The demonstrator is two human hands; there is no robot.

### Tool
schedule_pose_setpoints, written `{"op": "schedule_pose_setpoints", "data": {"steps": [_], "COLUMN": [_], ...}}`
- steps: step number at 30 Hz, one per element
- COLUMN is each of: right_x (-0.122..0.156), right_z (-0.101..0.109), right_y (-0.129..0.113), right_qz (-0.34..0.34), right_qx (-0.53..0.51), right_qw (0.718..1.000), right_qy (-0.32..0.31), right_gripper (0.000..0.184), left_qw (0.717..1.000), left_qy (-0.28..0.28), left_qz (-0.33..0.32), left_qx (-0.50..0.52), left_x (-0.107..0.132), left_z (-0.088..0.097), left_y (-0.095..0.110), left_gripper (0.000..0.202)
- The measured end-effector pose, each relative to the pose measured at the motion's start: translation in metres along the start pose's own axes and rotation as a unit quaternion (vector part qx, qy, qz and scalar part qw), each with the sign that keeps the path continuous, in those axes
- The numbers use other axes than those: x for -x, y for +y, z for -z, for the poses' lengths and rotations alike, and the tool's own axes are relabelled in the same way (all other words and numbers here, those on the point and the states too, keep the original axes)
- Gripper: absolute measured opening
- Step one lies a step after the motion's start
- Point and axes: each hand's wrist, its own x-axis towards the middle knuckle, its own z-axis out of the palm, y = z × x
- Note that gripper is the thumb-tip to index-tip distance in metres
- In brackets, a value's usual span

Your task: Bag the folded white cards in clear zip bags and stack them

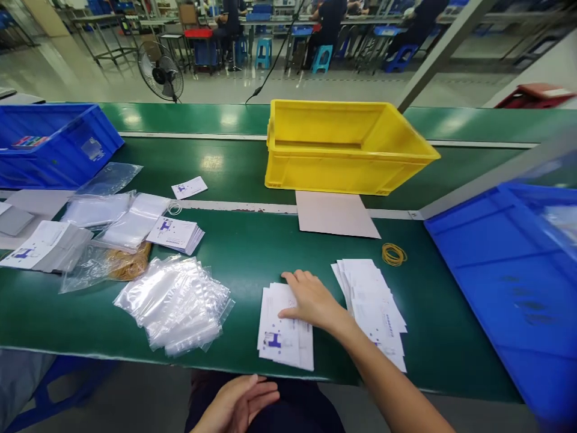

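Note:
My right hand point(311, 300) rests on a small stack of white printed cards point(277, 337) near the table's front edge, its thumb and fingers spread over the top. Below the edge, over my lap, my left hand point(246, 400) is held palm up with loosely extended fingers and nothing in it. Right of the stack lies a fanned pile of white cards point(372, 300), partly behind my right forearm. A heap of clear zip bags point(175, 304) spreads out to the left.
A yellow bin point(342, 171) stands at the back, above a sheet of cardboard point(336, 216). Blue bins point(505, 288) flank the table. Rubber bands point(393, 254) lie at right; a bag of bands point(128, 261) and a card bundle point(175, 233) are at left.

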Motion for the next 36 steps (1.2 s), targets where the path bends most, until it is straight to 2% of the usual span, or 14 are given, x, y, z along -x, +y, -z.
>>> {"op": "schedule_pose_setpoints", "data": {"steps": [5, 9, 12, 15, 16, 18, 21, 24, 26, 29, 32, 36], "right_x": [0.035, 0.071, 0.101, 0.120, 0.121, 0.112, 0.082, 0.049, 0.036, 0.031, 0.037, 0.057], "right_z": [-0.022, -0.032, -0.010, 0.040, 0.059, 0.090, 0.108, 0.098, 0.088, 0.082, 0.080, 0.065], "right_y": [-0.021, -0.026, -0.011, 0.026, 0.042, 0.075, 0.122, 0.152, 0.162, 0.165, 0.165, 0.159], "right_qz": [-0.035, -0.013, 0.025, 0.044, 0.033, -0.005, -0.031, -0.060, -0.064, -0.067, -0.111, -0.182], "right_qx": [-0.004, -0.060, -0.107, -0.163, -0.168, -0.138, -0.094, -0.038, -0.013, 0.013, 0.034, 0.029], "right_qw": [0.999, 0.998, 0.993, 0.986, 0.985, 0.989, 0.992, 0.994, 0.992, 0.990, 0.985, 0.976], "right_qy": [-0.019, -0.033, -0.043, -0.007, -0.002, -0.053, -0.079, -0.083, -0.104, -0.124, -0.126, -0.111], "right_gripper": [0.053, 0.036, 0.022, 0.012, 0.014, 0.020, 0.038, 0.090, 0.111, 0.119, 0.123, 0.113], "left_qw": [0.999, 0.996, 0.983, 0.966, 0.963, 0.959, 0.966, 0.979, 0.987, 0.993, 0.990, 0.985], "left_qy": [-0.049, -0.054, -0.117, -0.191, -0.205, -0.214, -0.198, -0.155, -0.119, -0.063, -0.014, -0.046], "left_qz": [-0.006, -0.008, -0.050, -0.045, -0.028, 0.002, 0.010, 0.011, 0.016, 0.047, 0.078, 0.093], "left_qx": [-0.008, -0.067, -0.129, -0.167, -0.176, -0.184, -0.166, -0.134, -0.107, -0.093, -0.120, -0.138], "left_x": [-0.006, 0.000, 0.003, 0.000, -0.002, -0.006, -0.013, -0.017, -0.017, -0.019, -0.027, -0.043], "left_z": [-0.022, -0.029, -0.035, -0.046, -0.049, -0.053, -0.050, -0.043, -0.042, -0.052, -0.070, -0.089], "left_y": [0.007, 0.006, 0.006, 0.006, 0.005, 0.002, -0.006, -0.014, -0.018, -0.022, -0.026, -0.039], "left_gripper": [0.046, 0.046, 0.052, 0.061, 0.060, 0.048, 0.033, 0.030, 0.030, 0.028, 0.022, 0.020]}}
